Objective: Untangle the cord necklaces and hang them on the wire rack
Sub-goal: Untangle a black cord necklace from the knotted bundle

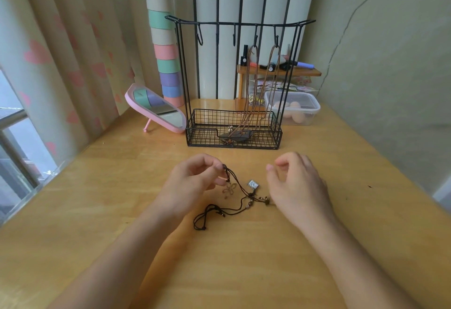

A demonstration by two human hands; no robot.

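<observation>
Counter [341, 211]: wooden, carries everything.
Wire rack [234, 23]: at far side, upright. Two brown cord necklaces [253, 84] already on its two right hooks; left hooks [200, 38] free.
Left hand [192, 181]: thumb and forefinger pinch top of black cord tangle [234, 207], lifting that end.
Right hand [297, 181]: fingers loosely curled, holds nothing, just right of tangle.
Tangle: between hands, near side of rack. Runs from pinch down-right to beads by right hand; slack loops trail toward person, lower left.
Flower pendant [228, 190], square silver pendant [253, 184]: lying mid-tangle.
Judgement: right hand nearer beaded end; likely takes it to pull strands apart.
</observation>
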